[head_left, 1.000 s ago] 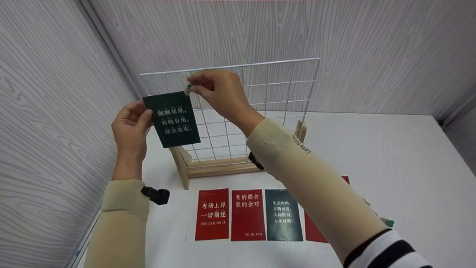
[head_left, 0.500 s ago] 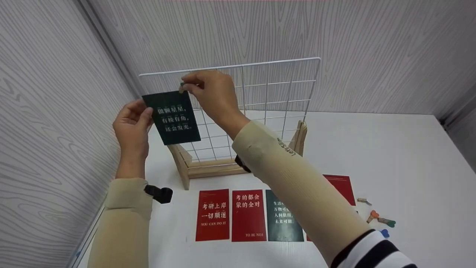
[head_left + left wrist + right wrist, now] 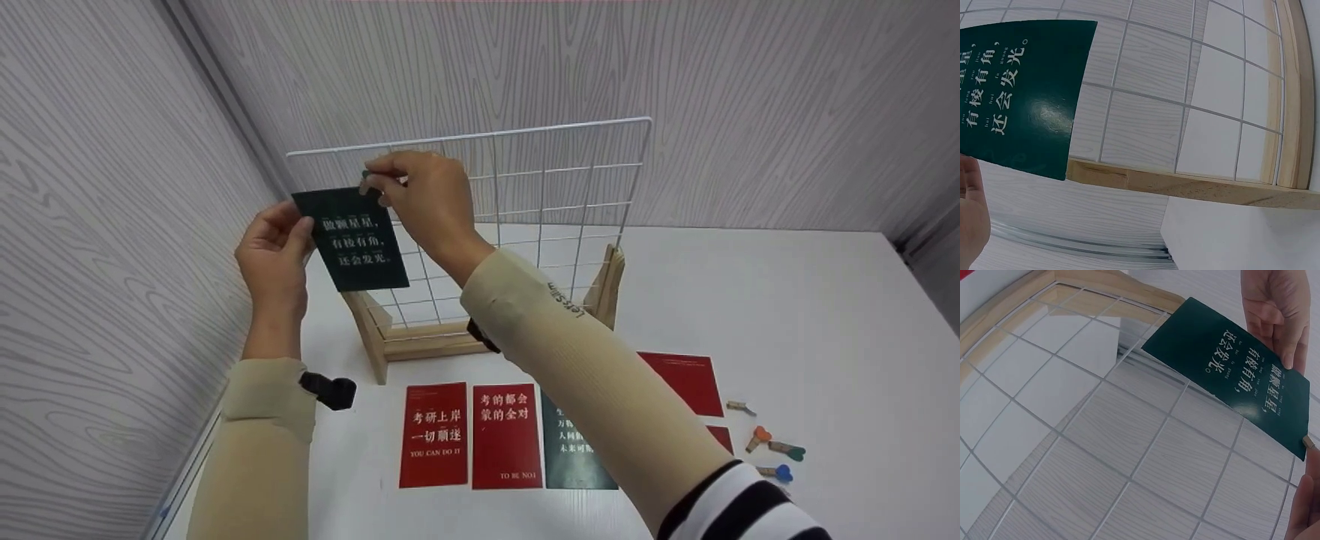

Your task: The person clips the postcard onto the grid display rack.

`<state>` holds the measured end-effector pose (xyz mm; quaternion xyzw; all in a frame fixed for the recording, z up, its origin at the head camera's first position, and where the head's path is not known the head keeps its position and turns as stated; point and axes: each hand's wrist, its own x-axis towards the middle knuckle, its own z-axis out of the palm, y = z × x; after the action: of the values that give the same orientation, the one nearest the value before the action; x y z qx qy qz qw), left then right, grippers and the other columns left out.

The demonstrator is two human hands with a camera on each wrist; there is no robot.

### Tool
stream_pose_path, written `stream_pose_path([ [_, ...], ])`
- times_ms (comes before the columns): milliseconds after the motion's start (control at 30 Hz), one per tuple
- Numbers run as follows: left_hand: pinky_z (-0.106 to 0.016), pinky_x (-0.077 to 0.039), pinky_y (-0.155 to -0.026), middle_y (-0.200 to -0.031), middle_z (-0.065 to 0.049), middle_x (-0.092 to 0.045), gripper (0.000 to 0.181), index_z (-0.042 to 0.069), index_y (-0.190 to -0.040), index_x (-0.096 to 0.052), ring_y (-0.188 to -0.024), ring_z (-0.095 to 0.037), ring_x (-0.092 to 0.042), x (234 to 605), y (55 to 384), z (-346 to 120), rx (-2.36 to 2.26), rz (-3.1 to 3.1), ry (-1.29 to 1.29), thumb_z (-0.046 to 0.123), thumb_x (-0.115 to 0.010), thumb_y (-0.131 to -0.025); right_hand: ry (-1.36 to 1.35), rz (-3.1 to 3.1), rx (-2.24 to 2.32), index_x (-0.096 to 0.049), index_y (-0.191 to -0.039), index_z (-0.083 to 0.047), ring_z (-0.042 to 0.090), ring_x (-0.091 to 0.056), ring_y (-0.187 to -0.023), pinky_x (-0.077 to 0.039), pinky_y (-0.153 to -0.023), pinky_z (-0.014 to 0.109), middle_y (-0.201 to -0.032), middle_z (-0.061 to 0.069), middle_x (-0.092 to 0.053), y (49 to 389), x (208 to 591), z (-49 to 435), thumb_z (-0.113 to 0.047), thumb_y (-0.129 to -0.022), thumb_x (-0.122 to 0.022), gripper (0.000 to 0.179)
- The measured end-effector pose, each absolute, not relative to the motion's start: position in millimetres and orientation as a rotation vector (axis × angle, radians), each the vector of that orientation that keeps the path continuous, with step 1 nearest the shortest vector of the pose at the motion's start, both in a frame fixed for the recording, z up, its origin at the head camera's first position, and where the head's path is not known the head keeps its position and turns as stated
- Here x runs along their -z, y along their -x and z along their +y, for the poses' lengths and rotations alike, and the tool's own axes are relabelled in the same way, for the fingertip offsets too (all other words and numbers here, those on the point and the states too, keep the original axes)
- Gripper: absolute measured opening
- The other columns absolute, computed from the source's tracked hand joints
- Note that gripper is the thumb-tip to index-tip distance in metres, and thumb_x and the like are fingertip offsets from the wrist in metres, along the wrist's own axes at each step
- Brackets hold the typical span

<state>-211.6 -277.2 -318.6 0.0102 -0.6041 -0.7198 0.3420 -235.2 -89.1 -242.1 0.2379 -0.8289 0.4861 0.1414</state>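
A dark green card (image 3: 358, 244) with white Chinese lettering is held up against the upper left of a white wire grid (image 3: 517, 176). My left hand (image 3: 271, 259) pinches the card's left edge between thumb and fingers. Near the card's top right corner, my right hand (image 3: 435, 199) pinches a small wooden clip (image 3: 1309, 442) with a green end. The clip sits at the card's edge in the right wrist view. Whether it also bites a grid wire cannot be told. In the left wrist view, the card's lower part (image 3: 1027, 101) lies in front of the grid.
Wooden feet (image 3: 367, 337) hold the grid upright on the white table (image 3: 787, 300). Red cards (image 3: 433, 435) and another green card (image 3: 577, 450) lie in front, partly under my right forearm. Several heart-topped clips (image 3: 786, 450) lie at the right. A wood-patterned wall (image 3: 90, 225) stands close at left.
My right hand has shifted slightly left, bringing the clip from beside the card's corner onto its top edge. The right forearm has swung left, uncovering the loose clips. The left hand keeps its hold.
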Motion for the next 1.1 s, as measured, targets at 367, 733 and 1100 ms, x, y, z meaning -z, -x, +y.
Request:
stream_pose_path([
  [367, -0.027, -0.053, -0.073, -0.093, -0.012, -0.063, 0.018, 0.001, -0.1, -0.069, -0.083, -0.019, -0.061, 320, 213, -274, 1.875, -1.544, 0.044, -0.004, -0.069, -0.083, -0.685, -2.374, -1.48, -0.072, -0.11, -0.013, -0.002, -0.062, -0.074, -0.047, -0.067, 0.009, -0.097, -0.005, -0.071, 234, 245, -97, -0.019, -0.091, -0.064, 0.021],
  [733, -0.027, -0.053, -0.072, -0.091, -0.012, -0.064, 0.018, 0.001, -0.1, -0.069, -0.081, -0.018, -0.063, 319, 215, -271, 1.893, -1.507, 0.037, -0.006, -0.067, -0.084, -0.66, -2.415, -1.399, -0.072, -0.11, -0.014, 0.0, -0.064, -0.076, -0.047, -0.066, 0.008, -0.099, -0.005, -0.071, 234, 245, -99, -0.02, -0.091, -0.063, 0.022],
  [1100, -0.026, -0.053, -0.073, -0.093, -0.012, -0.064, 0.02, 0.002, -0.102, -0.069, -0.082, -0.018, -0.062, 319, 214, -275, 1.869, -1.518, 0.015, -0.006, -0.067, -0.084, -0.755, -2.481, -1.303, -0.065, -0.123, -0.017, 0.0, -0.064, -0.072, -0.048, -0.066, 0.01, -0.112, -0.005, -0.068, 235, 252, -97, -0.019, -0.094, -0.059, 0.03],
])
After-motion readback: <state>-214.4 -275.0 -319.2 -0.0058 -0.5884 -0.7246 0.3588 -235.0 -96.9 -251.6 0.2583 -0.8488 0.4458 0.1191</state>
